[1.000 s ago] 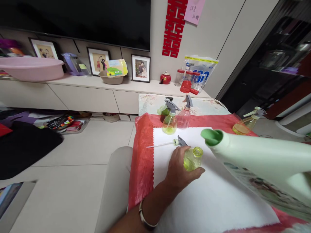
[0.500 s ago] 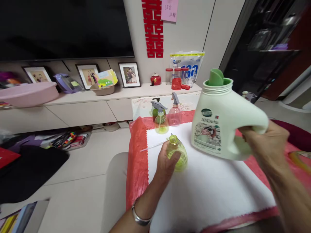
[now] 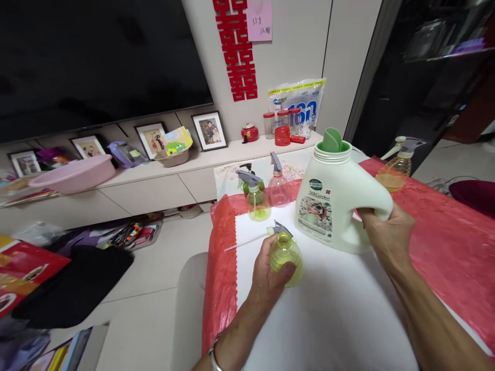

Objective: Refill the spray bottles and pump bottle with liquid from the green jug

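Observation:
My left hand (image 3: pixel 270 275) is wrapped round a yellow-green clear bottle (image 3: pixel 290 257) with an open neck, held upright over the white cloth. By its handle, my right hand (image 3: pixel 386 232) grips a large pale green jug (image 3: pixel 320 196), its uncapped mouth showing a green spout. The jug stands nearly upright, apart from the small bottle. Behind the small bottle lies a grey spray head (image 3: pixel 276 229) with a long tube. Beyond are a yellow spray bottle (image 3: pixel 257 203) and a pink spray bottle (image 3: pixel 279 188), both with grey heads.
White cloth (image 3: pixel 328 319) over red plastic (image 3: pixel 456 242) covers the table. An amber spray bottle (image 3: pixel 396 167) stands at the right. On the cabinet behind are red-lidded jars (image 3: pixel 269 126), a red pot (image 3: pixel 249 133), photo frames and a pink basin (image 3: pixel 73 174).
The view has turned a little to the right. My right hand and the jug have moved left, closer to the small bottle. The amber spray bottle now shows fully.

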A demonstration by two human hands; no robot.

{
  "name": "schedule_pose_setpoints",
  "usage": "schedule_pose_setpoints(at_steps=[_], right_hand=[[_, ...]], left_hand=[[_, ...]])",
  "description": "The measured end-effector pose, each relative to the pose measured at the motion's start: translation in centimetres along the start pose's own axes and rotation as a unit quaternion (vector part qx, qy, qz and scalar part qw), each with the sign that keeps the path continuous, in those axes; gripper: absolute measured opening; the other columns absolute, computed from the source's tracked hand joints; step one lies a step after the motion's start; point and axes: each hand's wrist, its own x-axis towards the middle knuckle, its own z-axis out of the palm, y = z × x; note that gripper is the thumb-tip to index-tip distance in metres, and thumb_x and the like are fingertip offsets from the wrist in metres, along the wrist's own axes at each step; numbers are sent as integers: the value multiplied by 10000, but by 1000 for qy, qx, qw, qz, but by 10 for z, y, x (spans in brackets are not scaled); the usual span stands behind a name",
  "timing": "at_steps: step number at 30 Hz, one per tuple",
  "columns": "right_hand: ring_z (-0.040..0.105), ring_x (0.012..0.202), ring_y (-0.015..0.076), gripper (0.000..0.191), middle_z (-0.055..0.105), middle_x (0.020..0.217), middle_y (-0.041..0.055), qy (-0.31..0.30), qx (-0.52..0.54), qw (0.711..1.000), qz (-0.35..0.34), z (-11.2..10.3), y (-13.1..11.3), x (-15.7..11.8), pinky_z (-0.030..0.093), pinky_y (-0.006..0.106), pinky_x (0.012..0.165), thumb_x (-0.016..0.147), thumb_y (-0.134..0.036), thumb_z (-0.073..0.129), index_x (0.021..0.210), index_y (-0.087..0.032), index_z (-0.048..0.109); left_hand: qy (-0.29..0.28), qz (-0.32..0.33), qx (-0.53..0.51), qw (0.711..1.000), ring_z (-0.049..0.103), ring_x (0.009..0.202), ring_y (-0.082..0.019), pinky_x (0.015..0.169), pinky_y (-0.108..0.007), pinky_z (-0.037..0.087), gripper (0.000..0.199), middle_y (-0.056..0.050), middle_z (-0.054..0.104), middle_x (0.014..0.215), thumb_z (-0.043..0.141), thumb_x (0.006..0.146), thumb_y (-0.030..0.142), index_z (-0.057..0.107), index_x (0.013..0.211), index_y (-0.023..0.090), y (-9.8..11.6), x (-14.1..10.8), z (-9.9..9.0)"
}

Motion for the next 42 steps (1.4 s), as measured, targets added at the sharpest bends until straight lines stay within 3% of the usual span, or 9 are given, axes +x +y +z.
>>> schedule_pose_setpoints(at_steps=[6, 12, 20, 22, 25, 29, 32, 38, 42], right_hand=[[524, 700, 160, 455, 614, 780, 9, -43, -35, 998, 24, -9, 1, -1, 380, 242, 628, 657, -525, 664, 925, -159, 685], [522, 685, 155, 446, 628, 779, 19, -150, -45, 987, 48, -30, -12, 6, 361, 244, 602, 614, -502, 745, 900, -168, 671], [628, 1085, 274, 798, 631, 1243, 69, -295, 94, 947, 87, -58, -11, 17, 543, 286, 815, 559, -484, 891, 1287, -245, 667], [615, 1130, 281, 841, 617, 1268, 86, -281, 134, 945, 99, -64, -6, 19, 558, 290, 838, 541, -466, 908, 1312, -245, 656], [633, 1097, 280, 850, 645, 1193, 133, -192, 191, 956, 115, -72, -3, 22, 553, 322, 885, 489, -426, 916, 1267, -184, 674], [667, 909, 249, 715, 673, 1057, 140, -82, 250, 959, 107, -79, -7, 24, 545, 393, 871, 494, -352, 893, 1156, -148, 715], [648, 760, 223, 601, 674, 944, 118, -54, 284, 952, 104, -81, -10, 25, 538, 403, 769, 516, -302, 880, 1084, -159, 745], [618, 722, 212, 523, 644, 840, 112, -57, 323, 938, 112, -83, -13, 24, 488, 356, 667, 524, -258, 865, 1027, -158, 757], [604, 723, 201, 473, 617, 806, 101, -66, 347, 932, 83, -88, -15, 23, 471, 349, 658, 613, -258, 853, 1069, -179, 757]], left_hand=[[26, 12, -17, 999, 614, 1124, -290, 985, -403, 468, 761, -118, 667, 1235, 616, 762, 767, 576, 1272, 204, -1, -1, -2], [83, 11, 11, 996, 660, 1058, -271, 900, -374, 520, 600, -115, 730, 1123, 452, 906, 702, 667, 1106, 179, 9, -1, 1], [126, -15, 80, 989, 665, 1003, -216, 895, -336, 513, 315, -76, 736, 1044, 582, 909, 448, 682, 1035, 178, 36, 6, -2], [118, -20, 104, 987, 661, 1008, -210, 900, -332, 506, 270, -73, 731, 1068, 600, 897, 395, 682, 1048, 187, 43, 7, -9], [99, -16, 195, 976, 663, 1004, -212, 889, -344, 506, 250, -72, 720, 1096, 575, 909, 367, 667, 1081, 209, 50, 11, -24], [62, 54, 449, 890, 647, 1022, -250, 856, -384, 515, 246, -83, 698, 1118, 537, 898, 256, 655, 1111, 220, 45, 25, -49], [48, 72, 517, 852, 624, 1036, -314, 924, -470, 480, 246, -102, 699, 1050, 581, 823, 166, 700, 1032, 219, 33, 36, -61], [44, 69, 544, 835, 610, 917, -346, 876, -495, 462, 179, -102, 654, 800, 603, 782, 109, 689, 679, 227, 11, 46, -64], [69, 66, 525, 845, 621, 850, -333, 825, -469, 468, 223, -83, 618, 724, 582, 813, 121, 670, 639, 230, 8, 46, -65]])
